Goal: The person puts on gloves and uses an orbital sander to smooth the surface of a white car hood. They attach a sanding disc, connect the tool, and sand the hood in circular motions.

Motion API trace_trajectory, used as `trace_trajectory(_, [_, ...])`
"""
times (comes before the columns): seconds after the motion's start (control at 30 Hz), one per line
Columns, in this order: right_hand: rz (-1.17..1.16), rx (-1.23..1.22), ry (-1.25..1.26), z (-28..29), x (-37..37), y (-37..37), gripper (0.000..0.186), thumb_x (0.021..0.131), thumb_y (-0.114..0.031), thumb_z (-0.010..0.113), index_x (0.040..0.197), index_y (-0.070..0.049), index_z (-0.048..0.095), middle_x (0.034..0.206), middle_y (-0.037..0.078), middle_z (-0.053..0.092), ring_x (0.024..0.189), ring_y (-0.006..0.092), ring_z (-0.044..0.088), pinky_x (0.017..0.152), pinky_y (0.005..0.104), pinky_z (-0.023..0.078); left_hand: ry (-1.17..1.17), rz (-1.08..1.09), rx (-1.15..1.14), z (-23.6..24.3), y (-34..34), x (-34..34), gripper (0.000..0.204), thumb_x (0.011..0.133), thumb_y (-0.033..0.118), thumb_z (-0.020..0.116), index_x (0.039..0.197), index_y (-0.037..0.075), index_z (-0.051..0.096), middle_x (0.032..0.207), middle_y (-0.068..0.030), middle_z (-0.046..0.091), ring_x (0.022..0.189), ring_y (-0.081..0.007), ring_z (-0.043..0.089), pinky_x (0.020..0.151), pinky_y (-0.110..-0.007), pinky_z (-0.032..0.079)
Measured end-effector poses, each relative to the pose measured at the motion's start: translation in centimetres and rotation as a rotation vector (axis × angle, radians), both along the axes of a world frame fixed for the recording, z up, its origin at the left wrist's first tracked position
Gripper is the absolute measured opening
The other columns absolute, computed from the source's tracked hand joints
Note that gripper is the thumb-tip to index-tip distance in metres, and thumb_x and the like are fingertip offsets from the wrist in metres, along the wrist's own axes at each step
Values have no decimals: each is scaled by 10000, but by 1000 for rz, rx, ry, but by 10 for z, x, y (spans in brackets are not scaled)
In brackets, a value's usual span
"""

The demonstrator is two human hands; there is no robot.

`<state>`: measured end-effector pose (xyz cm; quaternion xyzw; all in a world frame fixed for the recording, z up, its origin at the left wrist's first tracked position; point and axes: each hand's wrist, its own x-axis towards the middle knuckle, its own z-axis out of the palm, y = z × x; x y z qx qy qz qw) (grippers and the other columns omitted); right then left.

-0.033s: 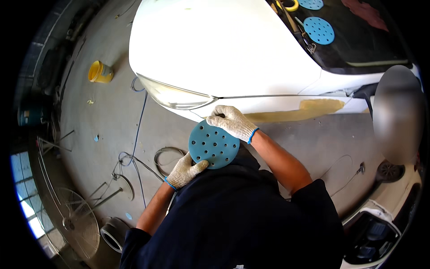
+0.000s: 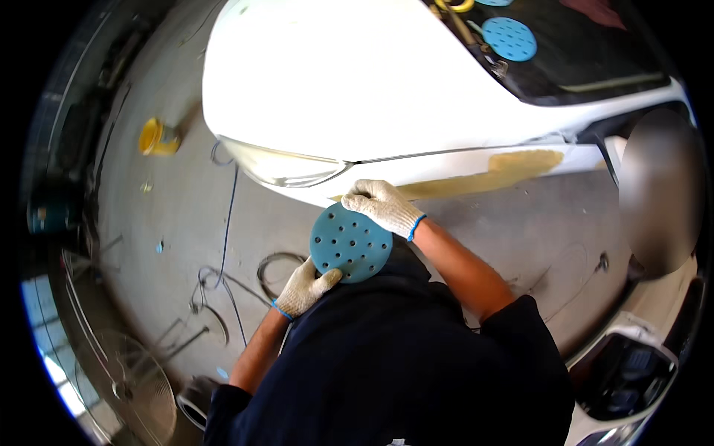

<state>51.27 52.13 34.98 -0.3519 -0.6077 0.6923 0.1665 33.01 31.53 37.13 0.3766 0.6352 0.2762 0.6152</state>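
Observation:
A round blue-green sanding disc (image 2: 352, 244) with several holes is held in front of my body, its holed face toward me. My left hand (image 2: 306, 288), in a white knit glove with a blue cuff, grips its lower left edge, thumb on the face. At the upper edge, my gloved right hand (image 2: 383, 206) is closed on the rim with thumb and fingers pinched. Just beyond the disc stands a white car (image 2: 357, 82) with a headlight (image 2: 290, 167). Tan filler (image 2: 524, 165) covers part of its side panel.
More blue discs (image 2: 509, 39) and a yellow tape roll (image 2: 457, 6) lie on the windshield. On the floor are a yellow bucket (image 2: 158, 137), a blue hose (image 2: 229, 215), and coiled cable (image 2: 281, 269). A fan (image 2: 134, 386) stands lower left; another vehicle (image 2: 621, 372) is lower right.
The view has turned slightly, so the car sits higher and farther left in the picture. Both hands keep their grip on the disc, with little movement.

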Motion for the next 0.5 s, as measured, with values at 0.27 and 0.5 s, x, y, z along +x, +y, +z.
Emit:
trace_trajectory(0.27, [-261,-351,-126,-138,79,-64,393,959,-289,675,1224,1,689,884,56,698,780,126,609,676,288,501,-197,-38,83,-59,9,-3,723,876,471,794,1331,-39,559,1163,-97,703,971,-154,643,817,-309,542])
trace_trajectory(0.5, [-345,-968,1092,-132,55,-126,523,1005,-265,681,1466,-76,523,1290,61,664,1065,155,670,875,308,580,-495,-265,56,-38,57,-9,822,838,554,823,1386,9,543,1200,-103,697,1031,-173,660,857,-343,565])
